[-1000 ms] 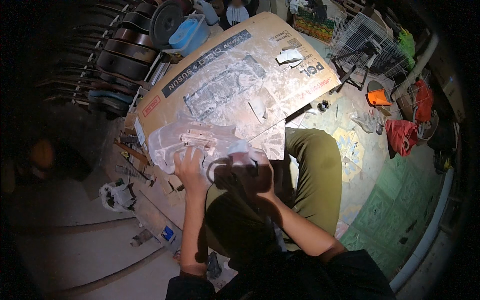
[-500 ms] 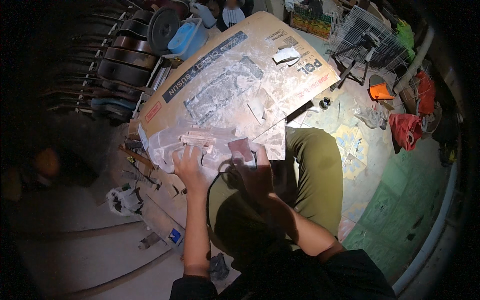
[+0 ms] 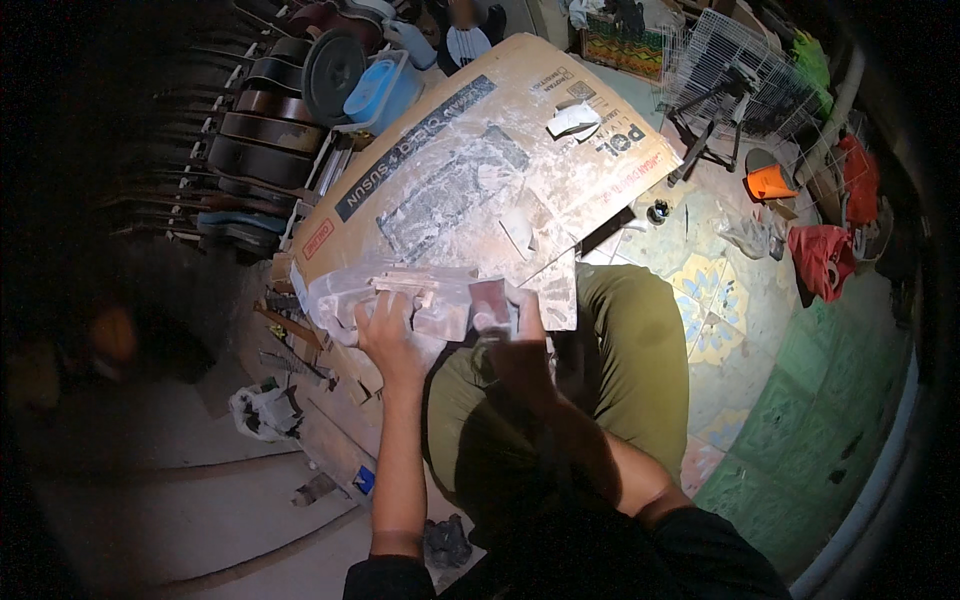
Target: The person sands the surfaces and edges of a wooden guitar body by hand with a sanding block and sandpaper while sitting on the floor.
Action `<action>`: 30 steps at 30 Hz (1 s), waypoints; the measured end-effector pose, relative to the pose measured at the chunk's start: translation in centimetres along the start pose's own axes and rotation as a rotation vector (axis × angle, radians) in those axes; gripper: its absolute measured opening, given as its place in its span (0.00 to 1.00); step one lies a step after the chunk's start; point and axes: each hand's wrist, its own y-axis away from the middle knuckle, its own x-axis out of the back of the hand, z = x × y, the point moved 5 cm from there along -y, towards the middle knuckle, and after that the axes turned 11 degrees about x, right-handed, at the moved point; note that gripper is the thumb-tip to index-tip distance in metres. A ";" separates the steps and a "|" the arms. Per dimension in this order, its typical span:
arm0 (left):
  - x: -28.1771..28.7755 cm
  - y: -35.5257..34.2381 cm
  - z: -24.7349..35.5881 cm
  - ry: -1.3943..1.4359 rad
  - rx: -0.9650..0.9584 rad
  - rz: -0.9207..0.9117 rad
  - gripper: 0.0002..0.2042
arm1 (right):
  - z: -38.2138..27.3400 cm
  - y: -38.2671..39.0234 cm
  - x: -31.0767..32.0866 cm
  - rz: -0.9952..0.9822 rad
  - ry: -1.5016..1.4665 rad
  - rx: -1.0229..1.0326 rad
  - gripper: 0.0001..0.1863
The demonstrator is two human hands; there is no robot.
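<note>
Left grip (image 3: 390, 335) clasped the slotted workpiece (image 3: 435, 290), steadying it, I reckoned | right grip (image 3: 528, 320) held a brown pad (image 3: 489, 300) | cardboard (image 3: 590, 175) beyond perhaps caught dust

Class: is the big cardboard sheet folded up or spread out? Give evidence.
Spread out: the cardboard sheet shows its broad, dusty printed face, with the pale workpiece at its near edge.

This looks like a small music workshop; lots of guitars (image 3: 262, 158) are in a row on the left; white dust (image 3: 440, 200) is all over a big sheet of cardboard (image 3: 520, 90); a dusty piece with slots cut in it (image 3: 438, 320) is there too; the flower floor tiles (image 3: 708, 308) and wire cage (image 3: 725, 60) look a bit like home.
</note>
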 end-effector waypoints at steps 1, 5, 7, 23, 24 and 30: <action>-0.3 0.2 -0.4 -0.019 -0.009 -0.006 0.11 | 0.6 0.4 0.0 -0.015 -0.027 0.025 0.23; -1.2 0.2 -0.3 -0.030 -0.017 -0.006 0.13 | 1.9 -0.5 1.6 0.050 0.284 0.341 0.22; -1.3 0.3 -0.3 -0.007 -0.059 0.070 0.13 | 1.9 -1.3 2.3 0.077 0.395 0.469 0.22; -0.6 2.3 -1.0 -0.029 0.030 0.008 0.09 | -0.4 -3.7 3.5 -0.352 0.313 0.229 0.23; -0.7 2.9 -2.4 -0.038 0.033 0.016 0.10 | -1.8 -3.0 2.7 -0.437 0.135 0.167 0.23; -0.2 3.3 -1.0 -0.001 0.036 -0.024 0.09 | 1.1 -3.8 4.3 -0.345 0.442 0.268 0.25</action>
